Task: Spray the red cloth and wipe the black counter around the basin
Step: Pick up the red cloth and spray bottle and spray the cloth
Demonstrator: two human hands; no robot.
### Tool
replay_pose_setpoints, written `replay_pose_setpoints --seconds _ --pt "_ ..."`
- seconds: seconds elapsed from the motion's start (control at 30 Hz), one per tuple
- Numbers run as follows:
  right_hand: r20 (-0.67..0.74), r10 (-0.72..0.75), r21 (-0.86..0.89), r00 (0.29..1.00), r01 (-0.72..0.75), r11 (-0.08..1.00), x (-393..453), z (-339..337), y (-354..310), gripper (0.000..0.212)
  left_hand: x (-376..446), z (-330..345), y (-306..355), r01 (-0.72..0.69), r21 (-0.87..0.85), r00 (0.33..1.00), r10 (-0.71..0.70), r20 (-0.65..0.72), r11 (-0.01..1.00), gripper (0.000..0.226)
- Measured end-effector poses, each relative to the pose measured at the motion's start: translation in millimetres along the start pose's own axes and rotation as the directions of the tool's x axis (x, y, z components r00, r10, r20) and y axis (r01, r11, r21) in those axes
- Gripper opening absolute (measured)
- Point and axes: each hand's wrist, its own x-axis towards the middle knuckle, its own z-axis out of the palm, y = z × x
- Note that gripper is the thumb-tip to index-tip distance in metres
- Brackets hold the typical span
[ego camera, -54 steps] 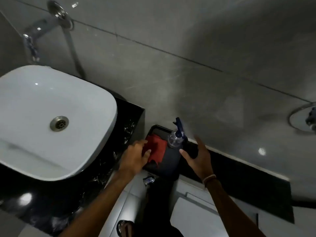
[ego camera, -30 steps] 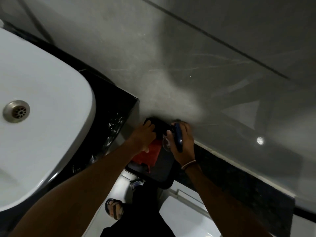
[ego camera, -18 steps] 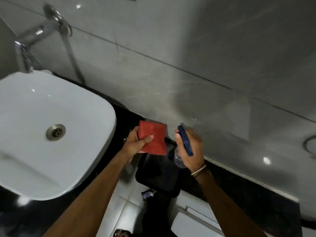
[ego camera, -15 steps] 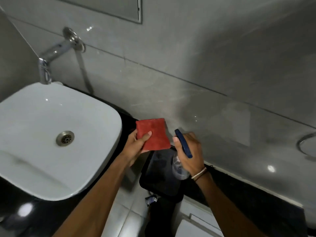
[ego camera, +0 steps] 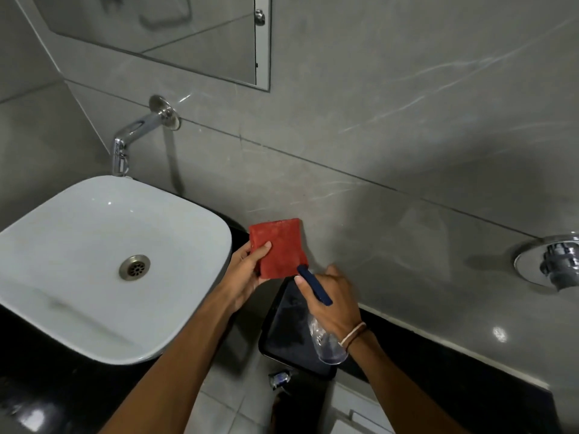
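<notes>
My left hand (ego camera: 242, 272) holds the folded red cloth (ego camera: 279, 247) upright in the air, thumb across its left edge, just right of the white basin (ego camera: 94, 255). My right hand (ego camera: 333, 297) grips a clear spray bottle (ego camera: 327, 344) with a dark blue trigger head (ego camera: 313, 285) whose nozzle end sits close to the cloth's lower right corner. The black counter (ego camera: 56, 383) shows under the basin, at the lower left and behind the cloth.
A chrome tap (ego camera: 131, 136) juts from the grey tiled wall above the basin, under a mirror (ego camera: 175, 36). A black tray (ego camera: 291, 333) sits below my hands. A chrome wall fitting (ego camera: 554, 267) is at the right. A black ledge (ego camera: 438, 364) runs along the wall.
Both hands lifted the red cloth and the spray bottle off the black tray and raised them in front of the wall; the view tilted upward, showing the mirror.
</notes>
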Motion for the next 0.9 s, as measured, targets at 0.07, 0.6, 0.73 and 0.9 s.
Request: replay_pose_setpoints --seconds 0.07,0.6,0.73,0.9 --pt "-0.011 0.012 0.002 1.0 -0.012 1.0 -4 2 3 0.057 0 1 0 0.002 0.004 1.0 -0.002 0.005 1.0 0.028" --pt "0.012 0.403 0.021 0.915 -0.403 0.915 -17 41 90 0.054 14 -9 -29 0.034 0.093 0.997 -0.028 -0.071 0.995 0.036" --pt "-0.014 0.444 0.031 0.896 -0.443 0.896 -17 58 107 0.042 20 -10 -42 0.057 0.05 0.991 -0.051 -0.128 0.997 0.033" --pt "0.031 0.38 0.008 0.924 -0.38 0.925 -16 70 114 0.039 25 -4 -56 0.104 0.037 0.979 -0.096 -0.183 0.994 0.031"
